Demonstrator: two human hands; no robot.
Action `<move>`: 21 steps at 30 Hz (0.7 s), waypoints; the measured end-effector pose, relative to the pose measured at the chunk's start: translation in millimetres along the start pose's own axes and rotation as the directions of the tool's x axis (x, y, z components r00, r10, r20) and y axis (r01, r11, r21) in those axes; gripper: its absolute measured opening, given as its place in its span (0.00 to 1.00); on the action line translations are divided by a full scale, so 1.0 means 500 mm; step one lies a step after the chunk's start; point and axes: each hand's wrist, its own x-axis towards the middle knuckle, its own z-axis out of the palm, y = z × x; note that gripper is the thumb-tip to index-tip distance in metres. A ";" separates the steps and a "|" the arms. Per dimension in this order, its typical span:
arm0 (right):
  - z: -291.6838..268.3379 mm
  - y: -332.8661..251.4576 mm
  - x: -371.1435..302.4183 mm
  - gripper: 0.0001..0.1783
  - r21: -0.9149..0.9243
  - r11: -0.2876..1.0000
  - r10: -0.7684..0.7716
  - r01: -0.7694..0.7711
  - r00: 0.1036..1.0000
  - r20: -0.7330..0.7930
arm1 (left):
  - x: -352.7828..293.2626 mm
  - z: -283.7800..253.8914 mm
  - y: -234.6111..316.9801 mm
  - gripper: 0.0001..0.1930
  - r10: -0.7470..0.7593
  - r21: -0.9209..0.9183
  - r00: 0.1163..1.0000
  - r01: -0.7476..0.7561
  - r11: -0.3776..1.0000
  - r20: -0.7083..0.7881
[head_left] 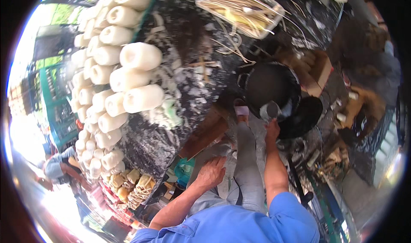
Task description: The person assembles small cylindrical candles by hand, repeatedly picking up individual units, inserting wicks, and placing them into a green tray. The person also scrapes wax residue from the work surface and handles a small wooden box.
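Observation:
My right hand [272, 130] is closed round the handle of a small grey metal dipper [270, 110]. The dipper is at the near edge of a big round black pot [297, 79] with a dark inside; what the dipper contains is too unclear to tell. Flat on my left thigh rests my left hand [213, 171], fingers stretched out and holding nothing. Beside the pot on its near right is a second round black vessel or lid [309, 115].
Rows of white waxy cylinders with hollowed ends [143, 98] line the left of a scrap-covered black table [195, 88]. A tray [280, 15] of cords and sticks sits at its far end. A cardboard box [324, 69] stands behind the pot. Another person [58, 169] is far left.

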 end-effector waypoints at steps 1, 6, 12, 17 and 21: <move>-0.008 -0.003 -0.008 0.27 -0.020 0.998 0.050 -0.051 0.998 -0.043 | -0.011 -0.004 0.000 0.25 -0.011 0.008 1.000 0.011 1.000 0.009; -0.046 -0.026 -0.060 0.29 -0.077 0.997 0.020 -0.019 1.000 0.018 | -0.066 -0.037 -0.004 0.25 0.026 0.035 0.999 -0.025 0.999 -0.023; -0.086 -0.102 -0.154 0.28 -0.122 0.992 -0.010 0.009 1.000 -0.011 | -0.155 -0.099 -0.009 0.25 0.064 0.034 0.991 -0.061 0.998 -0.118; -0.096 -0.323 -0.297 0.26 -0.046 0.978 -0.197 0.205 0.971 0.137 | -0.255 -0.171 -0.004 0.21 0.068 0.004 0.955 -0.070 0.998 -0.288; -0.054 -0.582 -0.431 0.23 -0.053 0.908 -0.361 0.417 0.839 0.406 | -0.325 -0.225 -0.014 0.21 0.034 -0.071 0.895 -0.073 0.995 -0.445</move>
